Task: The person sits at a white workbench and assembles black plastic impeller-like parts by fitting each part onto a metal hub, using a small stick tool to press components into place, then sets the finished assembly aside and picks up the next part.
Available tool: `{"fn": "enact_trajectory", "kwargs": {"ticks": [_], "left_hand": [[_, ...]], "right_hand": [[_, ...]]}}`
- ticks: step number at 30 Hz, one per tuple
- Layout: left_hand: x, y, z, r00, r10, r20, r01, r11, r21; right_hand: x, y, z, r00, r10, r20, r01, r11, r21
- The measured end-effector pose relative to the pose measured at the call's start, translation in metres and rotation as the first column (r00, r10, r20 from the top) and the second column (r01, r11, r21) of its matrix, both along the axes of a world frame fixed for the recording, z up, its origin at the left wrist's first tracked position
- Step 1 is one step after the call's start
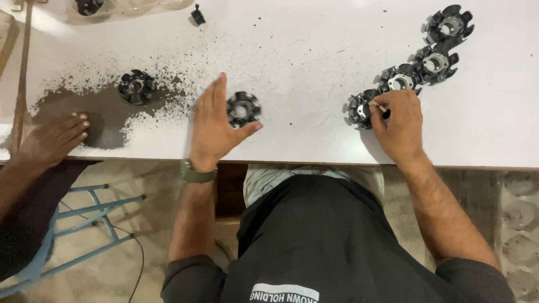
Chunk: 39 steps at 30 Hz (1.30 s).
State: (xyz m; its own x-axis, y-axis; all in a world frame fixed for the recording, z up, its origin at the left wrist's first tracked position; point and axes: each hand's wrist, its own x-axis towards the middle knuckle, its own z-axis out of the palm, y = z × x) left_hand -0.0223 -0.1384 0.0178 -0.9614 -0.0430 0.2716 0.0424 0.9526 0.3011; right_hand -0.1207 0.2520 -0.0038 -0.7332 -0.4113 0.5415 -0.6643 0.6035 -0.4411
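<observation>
6 black slotted round parts with silver hubs are counted on the white table. 4 of them form a diagonal row at the right, running from the near centre-right up toward the far right corner: the nearest part, the second part, the third part and the farthest part. Each is seen lying flat, hub hole facing up, neighbours touching or just beside one another. 1 lone part lies flat near the table's middle, and 1 more part sits at the left on a patch of dark dust.

The left hand is held open, fingers straight and together, pointing away from the body, its edge set on the table just beside the lone part, thumb stretched out beneath it. A green watch is worn on that wrist.

The right hand is curled over the nearest part of the row, and a thin pale stick is pinched between its fingertips, its long axis slanting up-left onto the part.

1 other person's hand is laid flat at the left edge.
</observation>
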Motion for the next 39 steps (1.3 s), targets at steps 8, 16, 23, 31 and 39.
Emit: {"fn": "enact_trajectory", "kwargs": {"ticks": [8, 16, 23, 31, 39], "left_hand": [[0.007, 0.109, 0.001, 0.958, -0.285, 0.036, 0.273, 0.941, 0.202], [0.025, 0.126, 0.016, 0.918, -0.314, -0.244, 0.366, 0.907, 0.208], [0.015, 0.132, 0.0, 0.998, -0.036, -0.054, 0.052, 0.942, 0.332], [0.02, 0.132, -0.012, 0.987, 0.012, -0.157, 0.052, 0.917, 0.394], [0.021, 0.128, -0.009, 0.99, -0.021, -0.14, 0.078, 0.907, 0.414]], "right_hand": [[0.001, -0.001, 0.003, 1.0, -0.014, 0.015, 0.014, 1.0, 0.009], [0.063, -0.041, 0.006, 0.979, 0.098, 0.18, -0.035, 0.945, -0.326], [0.069, -0.075, 0.01, 0.974, 0.157, 0.164, -0.109, 0.956, -0.271], [0.072, -0.08, 0.009, 0.982, 0.148, 0.12, -0.137, 0.986, -0.099], [0.07, -0.083, 0.006, 0.987, 0.159, 0.038, -0.156, 0.985, -0.071]]}}
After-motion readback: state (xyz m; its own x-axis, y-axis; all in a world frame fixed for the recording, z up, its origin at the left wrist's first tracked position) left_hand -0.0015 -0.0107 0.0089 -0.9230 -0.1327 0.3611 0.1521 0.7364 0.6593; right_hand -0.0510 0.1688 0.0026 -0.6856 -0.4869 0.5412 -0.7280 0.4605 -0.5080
